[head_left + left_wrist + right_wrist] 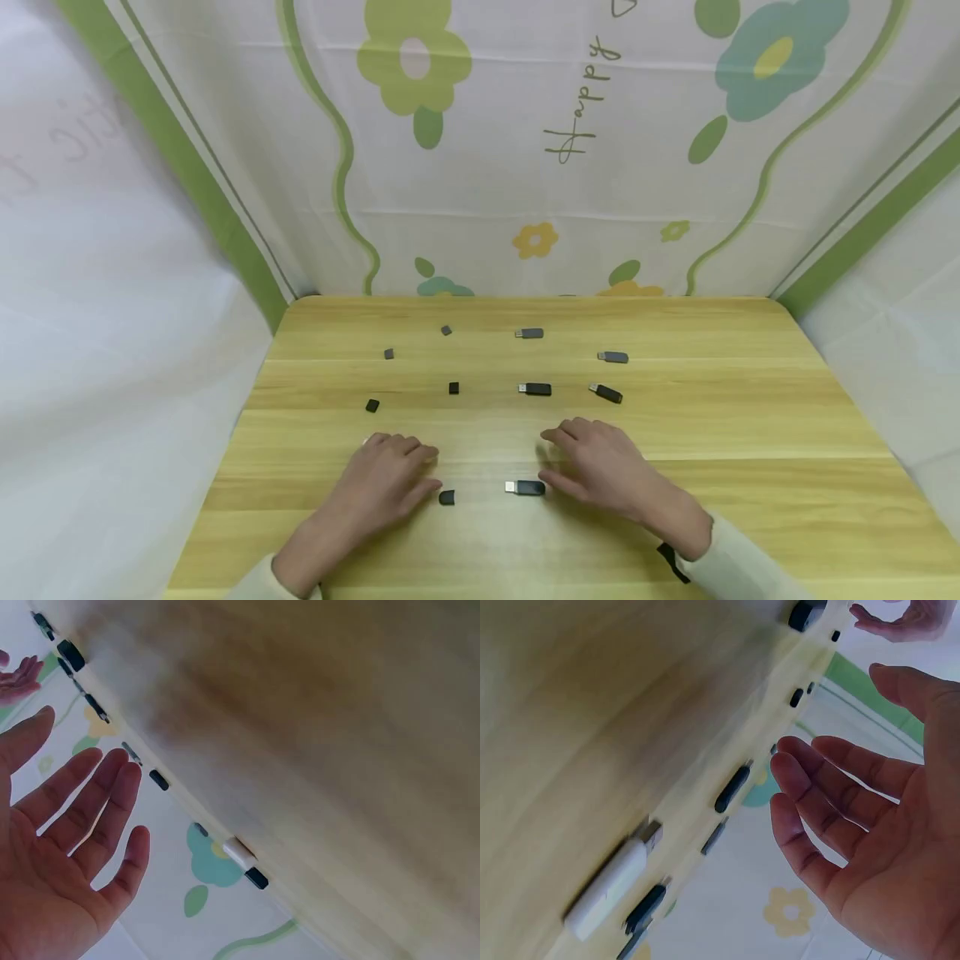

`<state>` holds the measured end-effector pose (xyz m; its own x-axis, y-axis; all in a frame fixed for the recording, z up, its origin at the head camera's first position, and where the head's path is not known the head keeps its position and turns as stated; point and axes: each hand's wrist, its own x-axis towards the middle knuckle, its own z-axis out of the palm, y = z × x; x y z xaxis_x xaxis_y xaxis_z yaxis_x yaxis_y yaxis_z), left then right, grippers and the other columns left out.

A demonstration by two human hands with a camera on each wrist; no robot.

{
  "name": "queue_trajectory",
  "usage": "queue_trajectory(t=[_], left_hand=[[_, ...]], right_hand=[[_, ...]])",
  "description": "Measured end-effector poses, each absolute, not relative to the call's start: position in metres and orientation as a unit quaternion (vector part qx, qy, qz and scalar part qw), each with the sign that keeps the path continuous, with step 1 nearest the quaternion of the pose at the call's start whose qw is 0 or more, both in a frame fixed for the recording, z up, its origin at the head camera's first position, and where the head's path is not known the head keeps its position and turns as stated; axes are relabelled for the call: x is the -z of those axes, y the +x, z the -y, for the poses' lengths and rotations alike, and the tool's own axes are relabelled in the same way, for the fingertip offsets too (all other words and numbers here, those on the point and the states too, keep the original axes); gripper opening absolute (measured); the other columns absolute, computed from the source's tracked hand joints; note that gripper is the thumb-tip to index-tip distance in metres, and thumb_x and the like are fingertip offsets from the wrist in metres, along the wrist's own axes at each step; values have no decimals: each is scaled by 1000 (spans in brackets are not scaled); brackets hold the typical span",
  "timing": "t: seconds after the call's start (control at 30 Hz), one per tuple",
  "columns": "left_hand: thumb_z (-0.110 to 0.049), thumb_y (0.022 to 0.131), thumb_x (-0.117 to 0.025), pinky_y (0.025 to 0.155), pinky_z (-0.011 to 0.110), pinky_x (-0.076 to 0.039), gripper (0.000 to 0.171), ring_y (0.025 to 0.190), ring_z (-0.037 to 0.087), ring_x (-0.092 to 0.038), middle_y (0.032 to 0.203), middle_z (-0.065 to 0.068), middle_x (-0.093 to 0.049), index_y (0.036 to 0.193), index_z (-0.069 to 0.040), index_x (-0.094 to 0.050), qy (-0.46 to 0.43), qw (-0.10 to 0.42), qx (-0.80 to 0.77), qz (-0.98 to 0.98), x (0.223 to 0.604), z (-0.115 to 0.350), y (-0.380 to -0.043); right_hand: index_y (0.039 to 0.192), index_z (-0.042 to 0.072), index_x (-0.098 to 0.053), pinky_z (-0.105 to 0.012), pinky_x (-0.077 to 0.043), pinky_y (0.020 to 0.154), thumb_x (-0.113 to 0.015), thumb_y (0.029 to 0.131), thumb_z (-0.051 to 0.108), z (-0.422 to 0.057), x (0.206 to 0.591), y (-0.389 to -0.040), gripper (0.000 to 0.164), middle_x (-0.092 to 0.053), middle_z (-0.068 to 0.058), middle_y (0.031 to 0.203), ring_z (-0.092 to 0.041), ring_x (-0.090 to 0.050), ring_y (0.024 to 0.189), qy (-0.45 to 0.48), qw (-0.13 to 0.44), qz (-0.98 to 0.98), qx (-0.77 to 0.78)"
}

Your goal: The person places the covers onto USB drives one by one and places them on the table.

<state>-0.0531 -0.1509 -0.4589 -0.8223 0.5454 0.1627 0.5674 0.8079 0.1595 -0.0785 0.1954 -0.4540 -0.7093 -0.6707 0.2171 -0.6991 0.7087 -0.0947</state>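
My left hand (386, 479) hovers low over the wooden table, its fingers loosely bent and holding nothing. Beside its thumb tip lies a small black USB stick cap (447, 497). A white cap (240, 853) sits just past that hand, mostly hidden by it in the head view. On the other side, my right hand (603, 467) is also relaxed with nothing in its grasp. Nearest to its thumb is a black USB stick (529, 488) with a bare metal plug pointing left. A white USB stick (611, 885) shows in the right wrist view; the right hand covers it in the head view.
Farther back lie two black USB sticks (536, 389) and two grey ones (530, 333), all uncapped. To their left are two black caps (453, 388) and two grey caps (389, 354). A flowered curtain (480, 183) hangs behind the table (750, 417).
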Motion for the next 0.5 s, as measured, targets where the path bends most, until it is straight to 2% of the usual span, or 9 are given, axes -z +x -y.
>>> queue_trajectory(t=[0.3, 0.5], left_hand=[[-43, 85, -87, 84, 41, -53, 31, 84, 15, -68, 91, -6, -72, 99, -17, -78, -324, 41, 83, 942, 459, 144, -46], [-44, 82, -89, 80, 38, -52, 29, 78, 14, -64, 83, -8, -67, 91, -19, -76, -330, 32, 56, 942, 458, 140, -46]], right_hand=[[107, 11, -77, -30, -57, 71, -85, 88, 44, -185, 460, -73, 39, -70, 4, 93, -11, -63, 81, 415, 71, 902, -95], [105, 12, -77, -27, -53, 68, -85, 88, 42, -179, 462, -71, 36, -67, 6, 89, -8, -56, 76, 423, 51, 901, -84]])
